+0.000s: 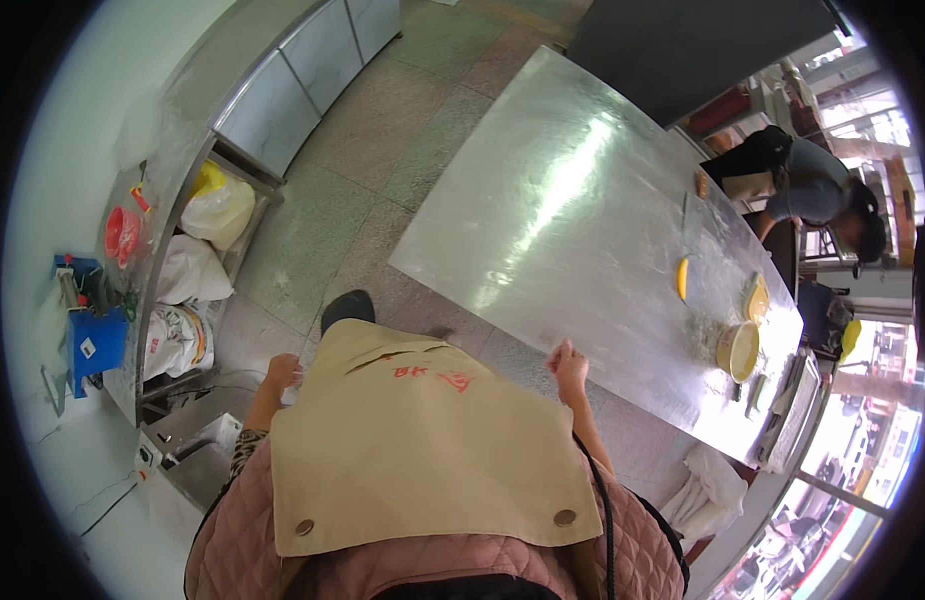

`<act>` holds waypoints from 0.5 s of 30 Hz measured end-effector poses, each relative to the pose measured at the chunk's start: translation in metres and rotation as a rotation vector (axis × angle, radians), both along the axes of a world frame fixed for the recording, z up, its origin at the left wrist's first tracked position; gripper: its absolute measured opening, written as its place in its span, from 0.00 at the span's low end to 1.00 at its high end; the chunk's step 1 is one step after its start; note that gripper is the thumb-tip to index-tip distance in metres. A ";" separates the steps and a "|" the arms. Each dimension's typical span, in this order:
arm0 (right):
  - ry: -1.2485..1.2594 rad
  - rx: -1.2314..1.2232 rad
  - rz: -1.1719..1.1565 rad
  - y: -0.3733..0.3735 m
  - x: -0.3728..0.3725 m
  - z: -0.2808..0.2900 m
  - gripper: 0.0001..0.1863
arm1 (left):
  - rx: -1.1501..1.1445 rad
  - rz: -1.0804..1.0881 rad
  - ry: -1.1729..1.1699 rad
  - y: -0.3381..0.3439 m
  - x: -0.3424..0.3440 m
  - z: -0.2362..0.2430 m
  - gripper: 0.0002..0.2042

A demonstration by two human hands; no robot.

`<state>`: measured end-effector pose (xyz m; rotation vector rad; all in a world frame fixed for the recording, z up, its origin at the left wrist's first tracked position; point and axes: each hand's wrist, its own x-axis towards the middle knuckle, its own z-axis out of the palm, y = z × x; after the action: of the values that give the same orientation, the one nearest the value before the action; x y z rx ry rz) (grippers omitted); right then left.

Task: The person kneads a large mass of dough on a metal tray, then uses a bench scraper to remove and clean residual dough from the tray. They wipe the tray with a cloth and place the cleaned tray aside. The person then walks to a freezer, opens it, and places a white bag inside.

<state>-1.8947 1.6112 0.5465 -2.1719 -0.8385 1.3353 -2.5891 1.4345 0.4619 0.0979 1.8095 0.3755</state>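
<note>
My left hand hangs at my left side, beside the beige apron, with its fingers curled. Something pale and thin shows at its fingertips, too small to name. My right hand is just over the near edge of the metal table. Its fingers are bent in toward the thumb, and I see no object in them. Toward the table's far right side lie a yellow curved tool and a yellow bowl, both well away from my right hand.
To the left, a shelf unit holds white sacks and a yellow-and-white bag. A red scoop and a blue box sit above it. Another person bends beyond the table. White bags lie at lower right.
</note>
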 end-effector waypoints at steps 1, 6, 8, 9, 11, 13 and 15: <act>-0.001 0.063 -0.019 0.010 -0.012 0.007 0.16 | 0.057 -0.190 0.029 0.003 -0.012 -0.008 0.10; -0.176 0.307 -0.044 0.054 -0.102 0.033 0.13 | 0.037 -0.242 0.001 0.062 -0.076 -0.036 0.10; -0.315 0.339 0.034 0.071 -0.145 0.041 0.14 | 0.148 -0.197 0.028 0.111 -0.097 -0.045 0.12; -0.374 0.333 0.120 0.081 -0.168 0.045 0.18 | 0.157 -0.148 0.051 0.136 -0.110 -0.046 0.13; -0.489 0.264 0.250 0.101 -0.221 0.052 0.26 | 0.225 -0.189 0.041 0.186 -0.140 -0.048 0.15; -0.655 0.106 0.399 0.119 -0.282 0.056 0.39 | 0.322 -0.232 0.016 0.224 -0.183 -0.046 0.16; -0.727 -0.118 0.496 0.140 -0.329 0.059 0.52 | 0.390 -0.257 -0.002 0.253 -0.224 -0.045 0.15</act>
<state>-2.2235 1.7509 0.6052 -2.6920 -1.6898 0.7608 -2.8133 1.6876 0.4169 0.5955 1.6766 0.5382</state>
